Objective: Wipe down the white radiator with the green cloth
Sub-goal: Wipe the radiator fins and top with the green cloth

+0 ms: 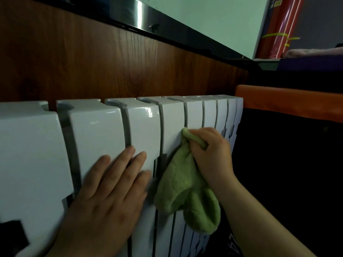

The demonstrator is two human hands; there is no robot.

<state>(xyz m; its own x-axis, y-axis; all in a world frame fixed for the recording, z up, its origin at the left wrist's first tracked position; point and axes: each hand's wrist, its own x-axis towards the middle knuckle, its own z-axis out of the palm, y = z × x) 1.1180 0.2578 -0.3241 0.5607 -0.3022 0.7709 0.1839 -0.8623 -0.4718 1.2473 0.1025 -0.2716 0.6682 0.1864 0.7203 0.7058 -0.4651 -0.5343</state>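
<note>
Closest to the camera, two bare forearms reach up from the bottom edge toward a heater.

The left hand (111, 186) lies flat, fingers straight and slightly spread. Its palm and fingertips press on the glossy front of a white radiator made of upright ribbed metal sections (96, 127). The fingers span two neighbouring sections left of centre.

Just to its right, the right hand (211, 154) is curled into a fist round the bunched top of a fuzzy light-green cloth (185, 182). A rolled tip of the cloth pokes out above the knuckles and touches the radiator at a groove between two sections, right of centre. The rest of the cloth hangs loose below the fist, draped against the radiator's front, near the left hand's little finger.

The radiator fills the lower left and middle of the view, and its sections look narrower toward the right. A small black patch (13, 236) sits at its lower left corner; what it is cannot be told.

Behind and above the radiator is a dark brown wood-grain wall panel (92, 67). Along the top of the panel runs a black ledge with a shiny metal strip (141, 15), and above that is a pale greenish-white board (213, 19).

To the right, beyond the radiator's end, an orange horizontal bar (287, 101) crosses a dark area. Farther up in the right corner stand red rolls tied with yellow-green bands (278, 25).
</note>
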